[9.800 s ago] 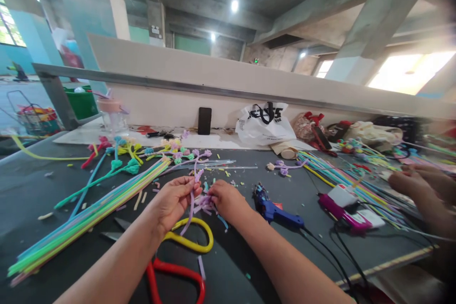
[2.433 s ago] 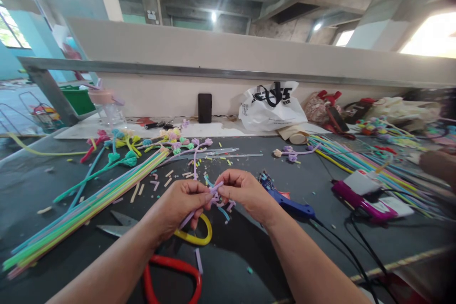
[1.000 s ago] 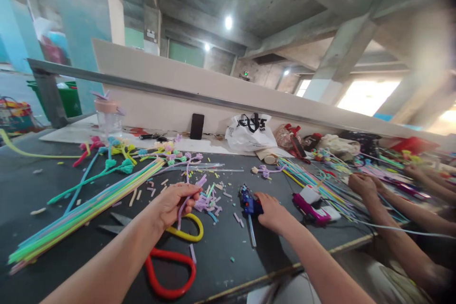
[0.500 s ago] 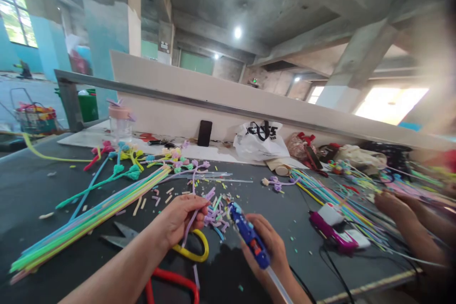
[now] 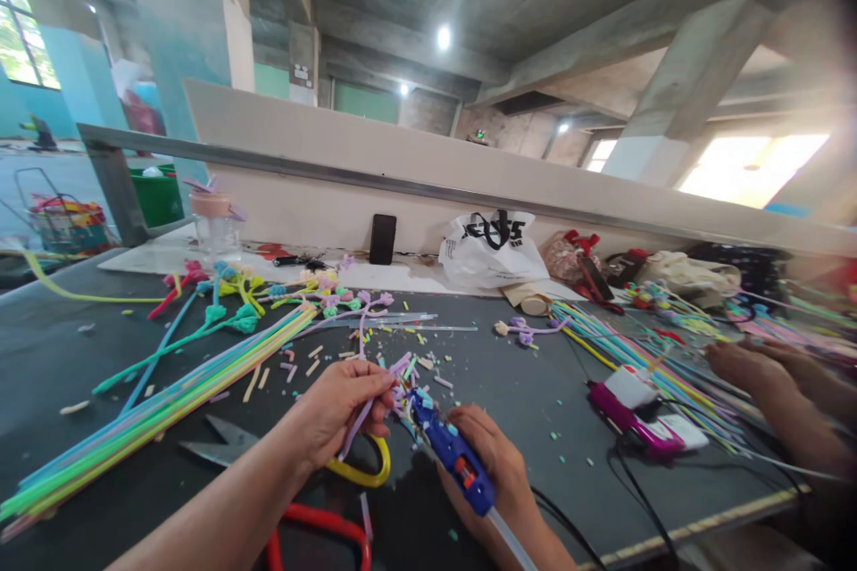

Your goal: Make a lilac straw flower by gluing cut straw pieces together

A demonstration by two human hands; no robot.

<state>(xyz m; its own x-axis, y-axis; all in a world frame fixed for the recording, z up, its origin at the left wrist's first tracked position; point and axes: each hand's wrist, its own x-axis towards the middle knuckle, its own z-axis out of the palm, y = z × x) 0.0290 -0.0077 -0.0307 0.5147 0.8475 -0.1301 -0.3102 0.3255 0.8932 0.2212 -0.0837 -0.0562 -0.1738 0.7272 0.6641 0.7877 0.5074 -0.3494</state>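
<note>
"Pinching what with the left hand?"

"A lilac stem, between thumb and forefinger, just beyond the scissors. Probably light, soft, bendable; best taken near the end, without squashing."

"And in the right hand?"

"Wrapped around a blue glue gun, right of the scissors. Likely rigid, heavier; to be held by the body, clear of the nozzle."
</note>
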